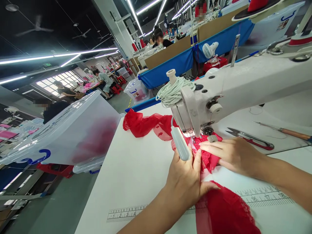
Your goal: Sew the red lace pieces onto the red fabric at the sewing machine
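Red lace fabric lies under the needle area of a white sewing machine. A long red strip trails behind the machine head, and a larger red piece hangs toward me over the table. My left hand rests on the fabric just in front of the needle, thumb and forefinger spread apart. A small grey-white lamp partly covers its fingers. From the right, my right hand has the lace's right edge between its fingers and thumb, close to the left fingertips.
Red-handled thread snips and a wooden-handled awl lie right of the needle. A printed ruler runs along the white table. A clear plastic bin stands at the left. Other people work at machines farther back.
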`<state>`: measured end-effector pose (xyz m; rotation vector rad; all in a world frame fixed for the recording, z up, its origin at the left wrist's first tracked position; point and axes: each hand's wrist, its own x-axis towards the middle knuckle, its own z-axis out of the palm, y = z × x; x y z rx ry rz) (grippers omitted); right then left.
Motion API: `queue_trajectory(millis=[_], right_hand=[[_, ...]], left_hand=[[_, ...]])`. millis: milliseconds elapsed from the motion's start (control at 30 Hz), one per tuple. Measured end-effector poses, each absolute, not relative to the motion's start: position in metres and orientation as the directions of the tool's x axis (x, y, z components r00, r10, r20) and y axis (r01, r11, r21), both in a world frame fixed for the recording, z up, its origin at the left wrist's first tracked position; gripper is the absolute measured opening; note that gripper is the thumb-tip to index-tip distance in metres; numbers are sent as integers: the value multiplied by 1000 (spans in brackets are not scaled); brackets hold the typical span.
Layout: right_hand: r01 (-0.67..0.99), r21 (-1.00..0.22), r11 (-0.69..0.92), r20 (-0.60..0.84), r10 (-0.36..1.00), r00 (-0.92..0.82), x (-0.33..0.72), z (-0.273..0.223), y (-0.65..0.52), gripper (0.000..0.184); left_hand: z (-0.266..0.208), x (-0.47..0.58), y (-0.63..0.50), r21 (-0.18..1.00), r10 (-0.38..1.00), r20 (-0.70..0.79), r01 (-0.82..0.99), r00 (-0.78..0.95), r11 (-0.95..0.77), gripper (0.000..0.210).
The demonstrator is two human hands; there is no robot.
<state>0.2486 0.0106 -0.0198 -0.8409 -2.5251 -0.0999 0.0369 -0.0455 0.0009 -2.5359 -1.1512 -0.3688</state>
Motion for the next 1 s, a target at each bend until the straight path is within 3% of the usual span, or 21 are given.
queue_trajectory(millis=[67, 200, 267, 433, 633, 767, 900, 1000], right_hand=[[565, -70, 822, 451, 531, -717, 248, -16, 10, 48], [520, -54, 852, 469, 481, -740, 249, -9, 9, 30], [509, -79, 857, 489, 478, -730, 250, -9, 9, 31], [487, -149, 861, 425, 500, -754, 252, -14, 10, 41], [426, -277, 861, 460, 508, -728, 249, -19, 8, 13], [443, -403, 801, 534, 599, -597, 242, -15, 9, 19], [431, -417, 800, 606, 598, -525, 237, -10, 10, 28], [442, -380, 812, 637, 577, -511, 236, -10, 10, 24]], left_hand=[[4, 38, -47, -173, 699, 343, 773, 628, -610, 74], [17, 38, -47, -213, 723, 275, 773, 634, -597, 25], [21, 37, -46, -213, 728, 252, 770, 638, -601, 12], [18, 34, -43, -79, 763, 178, 782, 622, -618, 22], [24, 29, -36, 144, 780, 179, 768, 600, -624, 19], [27, 28, -27, 334, 815, 192, 745, 546, -577, 22], [16, 36, -20, 452, 860, 223, 732, 460, -509, 17], [12, 40, -15, 533, 898, 230, 723, 376, -440, 6]])
